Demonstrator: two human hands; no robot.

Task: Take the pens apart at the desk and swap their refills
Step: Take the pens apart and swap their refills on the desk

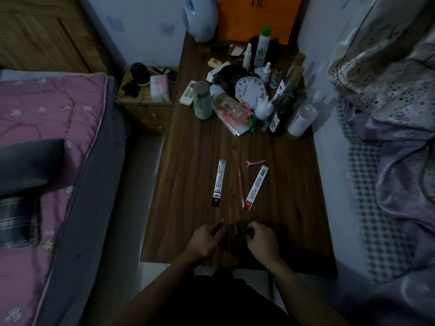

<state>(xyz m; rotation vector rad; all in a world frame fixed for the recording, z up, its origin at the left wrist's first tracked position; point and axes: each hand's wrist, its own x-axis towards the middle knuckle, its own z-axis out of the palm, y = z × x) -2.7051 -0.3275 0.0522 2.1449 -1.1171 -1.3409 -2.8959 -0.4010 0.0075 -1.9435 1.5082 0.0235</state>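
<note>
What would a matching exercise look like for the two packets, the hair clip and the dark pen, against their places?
1 black-ended packet
2 red-ended packet
3 pink hair clip
4 dark pen

a in the left hand
b left of the red pen
c right of the red pen
d by the red-ended packet's far end

Pairs: 1-b, 2-c, 3-d, 4-a

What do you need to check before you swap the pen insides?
1. Left hand grips the dark pen part: ok.
2. Right hand holds the other piece: cannot tell, too dark.
3. Red pen piece lies free on the desk, between the packets: ok.
4. Black-ended packet and red-ended packet lie ahead of the hands: ok.
5. Packets opened: cannot tell.
6. Pink hair clip lies away from the hands: ok.
</note>
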